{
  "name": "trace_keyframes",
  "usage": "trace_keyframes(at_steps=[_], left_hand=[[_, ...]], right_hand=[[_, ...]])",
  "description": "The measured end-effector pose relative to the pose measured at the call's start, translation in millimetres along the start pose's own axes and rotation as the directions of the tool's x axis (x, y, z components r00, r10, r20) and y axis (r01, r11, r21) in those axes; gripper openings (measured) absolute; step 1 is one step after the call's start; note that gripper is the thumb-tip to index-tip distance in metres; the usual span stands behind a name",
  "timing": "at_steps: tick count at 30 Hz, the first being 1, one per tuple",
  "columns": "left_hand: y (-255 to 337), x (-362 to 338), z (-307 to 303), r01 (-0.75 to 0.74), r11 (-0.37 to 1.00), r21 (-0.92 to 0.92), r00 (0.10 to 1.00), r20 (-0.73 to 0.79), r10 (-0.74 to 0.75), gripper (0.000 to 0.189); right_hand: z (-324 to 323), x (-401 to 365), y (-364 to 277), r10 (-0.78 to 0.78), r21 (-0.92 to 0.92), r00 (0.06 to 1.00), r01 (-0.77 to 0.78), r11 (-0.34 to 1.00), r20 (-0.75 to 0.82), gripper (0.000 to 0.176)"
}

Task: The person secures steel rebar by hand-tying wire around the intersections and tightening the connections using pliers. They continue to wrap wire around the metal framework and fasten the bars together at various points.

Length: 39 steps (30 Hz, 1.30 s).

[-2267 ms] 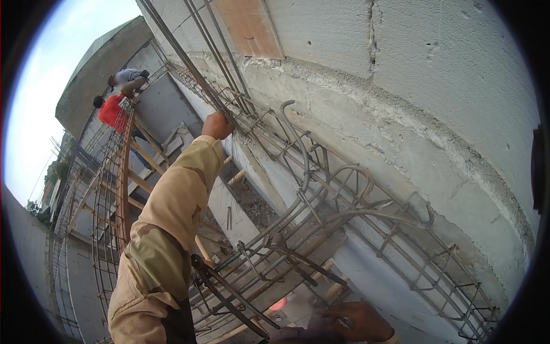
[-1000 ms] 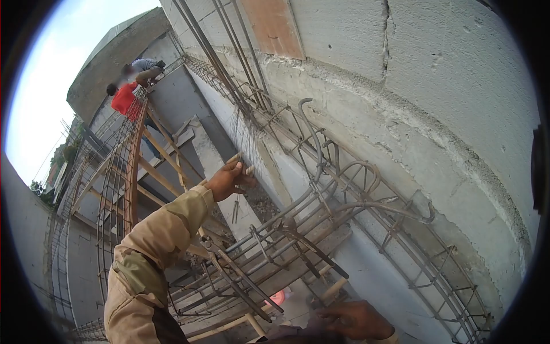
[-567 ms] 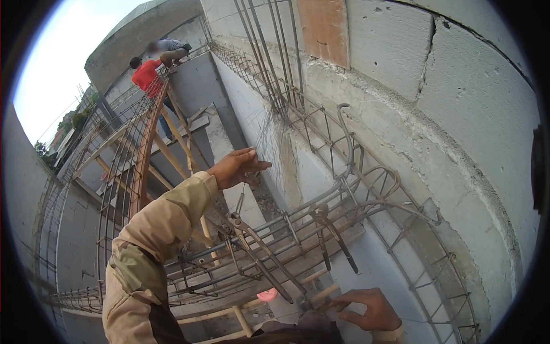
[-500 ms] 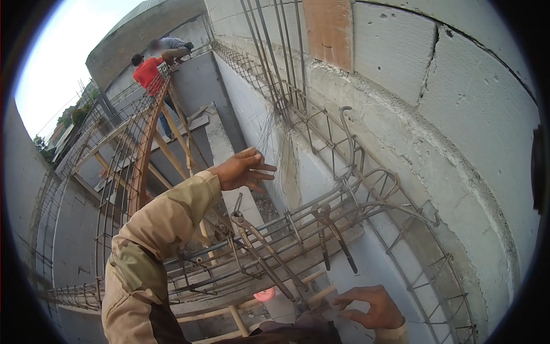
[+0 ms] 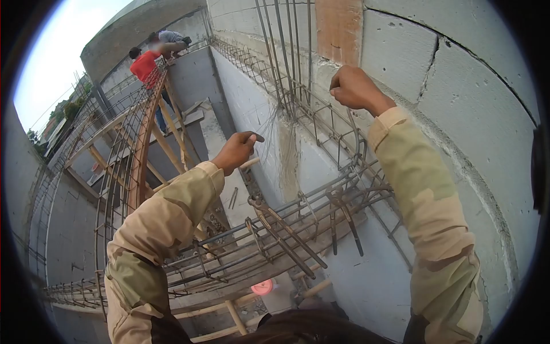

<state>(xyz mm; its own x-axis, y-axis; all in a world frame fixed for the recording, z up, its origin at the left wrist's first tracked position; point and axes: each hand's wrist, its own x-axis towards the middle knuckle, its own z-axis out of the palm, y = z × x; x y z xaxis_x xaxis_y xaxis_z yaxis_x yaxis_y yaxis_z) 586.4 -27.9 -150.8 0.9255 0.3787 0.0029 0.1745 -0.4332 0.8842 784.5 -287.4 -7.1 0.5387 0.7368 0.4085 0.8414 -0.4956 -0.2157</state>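
My left hand [image 5: 236, 152] is closed in a pinch, its fingertips right at a spray of thin tie wires [image 5: 268, 129] by the wall corner. Higher up, my right hand [image 5: 358, 90] is curled into a fist over the upper end of a bent rebar [image 5: 357, 135]; what its fingers hold is hidden. Below both hands runs a horizontal rebar cage [image 5: 229, 252]. One pair of long-handled pincers [image 5: 286, 235] rests across that cage with its handles toward me. A second pair of pincers [image 5: 342, 221] hangs over the bars farther right.
Upright rebars [image 5: 286, 51] rise beside the block wall [image 5: 458, 103]. Another cage [image 5: 335, 135] runs along the wall top. Two people, one in a red shirt [image 5: 144, 67], are at the far end. Wooden poles [image 5: 166, 146] and a pink bucket [image 5: 262, 287] are lower down.
My right hand has risen from the bottom right to the bent rebar and closed. My left hand has gone from spread fingers to a pinch, shifting slightly left.
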Motion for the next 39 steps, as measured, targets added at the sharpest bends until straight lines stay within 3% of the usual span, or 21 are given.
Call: trace_keyframes(at_steps=[1,2,3,5,7,9,12,13,15,21,23,27,31,35,39], left_hand=[[2.3,1.1,-1.7,-0.029,0.999,0.017,0.999,0.017,0.028,0.034],[2.1,0.8,-1.7,-0.046,0.991,0.122,0.999,0.003,0.045,0.034],[-4.0,2.0,0.5,-0.047,0.992,0.116,0.999,-0.010,0.049,0.034],[-18.4,9.9,4.1,-0.199,0.912,0.358,0.974,-0.030,0.224,0.035],[-15.7,6.3,6.3,-0.229,0.938,0.262,0.969,-0.033,0.246,0.035],[-5.0,-4.9,7.2,-0.090,0.977,0.191,0.995,0.055,0.080,0.036],[-5.7,-7.2,11.4,-0.005,0.991,0.133,0.999,0.041,-0.001,0.035],[-6.0,-7.1,14.8,-0.010,0.996,0.088,1.000,0.025,0.008,0.035],[0.4,-12.4,21.1,0.019,0.998,0.058,0.999,0.041,-0.021,0.035],[50.9,-57.3,14.6,0.053,0.999,-0.003,0.992,0.114,-0.053,0.033],[72.3,-78.9,-3.7,0.224,0.966,-0.132,0.972,0.100,-0.212,0.032],[126.5,-162.6,-18.1,0.197,0.972,-0.127,0.969,0.178,-0.173,0.033],[174.9,-257.1,-50.4,0.400,0.901,-0.165,0.916,0.099,-0.389,0.040],[202.2,-361.4,-66.3,0.518,0.835,-0.184,0.791,-0.267,-0.550,0.048],[215.8,-401.5,-49.6,0.579,0.814,-0.055,0.801,-0.149,-0.580,0.036]], right_hand=[[32.3,47.5,30.1,0.015,-0.138,1.000,-0.018,0.990,-0.020,0.021],[52.1,72.8,41.0,0.010,-0.120,1.000,-0.010,0.993,0.002,0.022],[70.3,91.6,46.8,-0.001,-0.106,1.000,0.004,0.994,0.025,0.023],[112.8,122.8,60.9,-0.124,-0.157,0.989,0.135,0.978,0.078,0.030],[152.3,144.7,68.0,-0.143,-0.134,0.980,0.161,0.978,0.136,0.036],[199.6,161.2,77.9,-0.156,-0.092,0.964,0.180,0.979,0.217,0.044],[265.0,168.6,95.7,-0.218,0.038,0.970,0.223,0.974,-0.103,0.051],[262.0,164.9,88.6,-0.218,0.047,0.972,0.223,0.974,-0.087,0.051],[246.7,162.3,79.7,-0.007,0.094,0.999,0.004,0.996,0.036,0.052],[254.1,158.3,83.3,-0.056,0.008,0.998,0.055,0.998,0.019,0.044],[253.9,155.9,81.9,-0.063,0.004,0.998,0.063,0.998,0.024,0.043],[248.0,152.7,77.1,-0.017,0.060,0.999,0.016,0.998,0.032,0.041],[248.0,153.2,77.3,0.015,0.086,0.999,-0.019,0.996,0.049,0.040],[247.2,150.7,75.3,0.025,0.075,0.998,-0.029,0.997,0.055,0.041],[249.1,157.6,75.7,0.013,0.037,1.000,-0.014,0.999,0.029,0.039]])
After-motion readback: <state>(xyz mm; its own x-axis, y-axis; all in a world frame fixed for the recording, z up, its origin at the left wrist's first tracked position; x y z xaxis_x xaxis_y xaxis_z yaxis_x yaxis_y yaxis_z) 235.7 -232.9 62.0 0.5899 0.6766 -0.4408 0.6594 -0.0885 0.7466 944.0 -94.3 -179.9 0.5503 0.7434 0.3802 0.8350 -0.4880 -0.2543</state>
